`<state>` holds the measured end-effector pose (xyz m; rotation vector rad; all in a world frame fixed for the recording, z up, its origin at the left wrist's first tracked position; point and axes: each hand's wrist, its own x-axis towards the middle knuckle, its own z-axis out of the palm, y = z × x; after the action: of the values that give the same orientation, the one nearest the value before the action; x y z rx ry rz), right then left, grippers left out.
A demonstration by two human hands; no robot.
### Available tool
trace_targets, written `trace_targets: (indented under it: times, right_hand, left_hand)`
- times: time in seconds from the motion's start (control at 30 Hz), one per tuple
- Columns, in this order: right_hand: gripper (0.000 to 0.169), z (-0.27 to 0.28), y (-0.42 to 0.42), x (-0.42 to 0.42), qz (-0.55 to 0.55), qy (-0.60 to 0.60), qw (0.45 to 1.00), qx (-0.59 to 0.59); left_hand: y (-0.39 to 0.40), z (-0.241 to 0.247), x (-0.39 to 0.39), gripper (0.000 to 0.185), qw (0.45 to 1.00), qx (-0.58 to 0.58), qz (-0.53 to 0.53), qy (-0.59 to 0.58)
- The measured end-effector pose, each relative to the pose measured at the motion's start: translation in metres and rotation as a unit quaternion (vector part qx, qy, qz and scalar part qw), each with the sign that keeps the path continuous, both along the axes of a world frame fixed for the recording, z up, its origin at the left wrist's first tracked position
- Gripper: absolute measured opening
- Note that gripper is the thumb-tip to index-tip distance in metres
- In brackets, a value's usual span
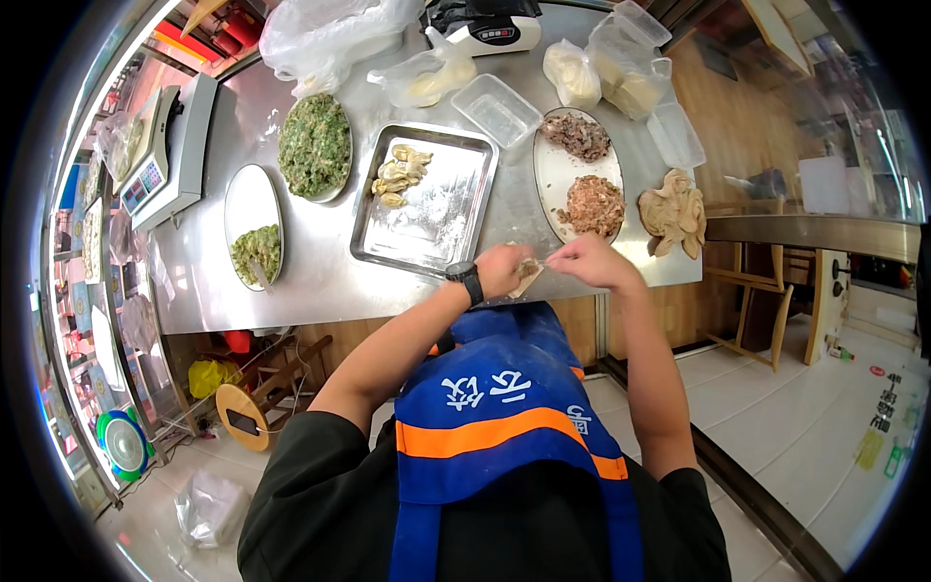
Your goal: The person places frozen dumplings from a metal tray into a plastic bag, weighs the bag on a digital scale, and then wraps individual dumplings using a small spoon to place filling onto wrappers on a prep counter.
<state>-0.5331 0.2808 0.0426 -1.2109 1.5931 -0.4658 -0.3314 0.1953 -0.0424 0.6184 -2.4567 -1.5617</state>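
My left hand (502,269), with a black watch at the wrist, holds a dough wrapper (528,279) with a bit of filling on it, close to the table's front edge. On its right, my right hand (590,260) has thumb and finger pinched on a small thin utensil (541,263) at the wrapper; its kind is too small to tell. Folded dumplings (398,173) lie together in a steel tray (418,251) beyond my left hand. Past my right hand, an oval plate (547,169) bears two mounds of meat filling (593,205).
Green filling (315,145) is heaped on a plate at the left, near a smaller plate (251,196) with green filling. A scale (171,156) stands far left. A plastic container (497,109), bagged dough-like lumps (573,73) and a crumpled cloth (673,211) lie behind and right.
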Motion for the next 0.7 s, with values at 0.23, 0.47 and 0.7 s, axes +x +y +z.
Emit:
trace_targets:
  times: [0.23,0.47,0.7]
  right_hand:
    - [0.026,0.038,0.048,-0.029,-0.29,-0.114,0.94,0.137]
    - [0.028,0.008,0.109,-0.004,-0.422,-0.257,0.855,0.155]
    - [0.028,-0.002,0.121,0.001,-0.45,-0.279,0.839,0.128]
  left_hand:
    - [-0.059,-0.019,0.031,0.045,0.976,0.176,0.122,-0.038]
    - [-0.176,-0.019,0.051,0.068,0.894,0.038,0.432,-0.111]
    - [-0.236,0.002,0.063,0.075,0.864,-0.227,0.289,-0.344]
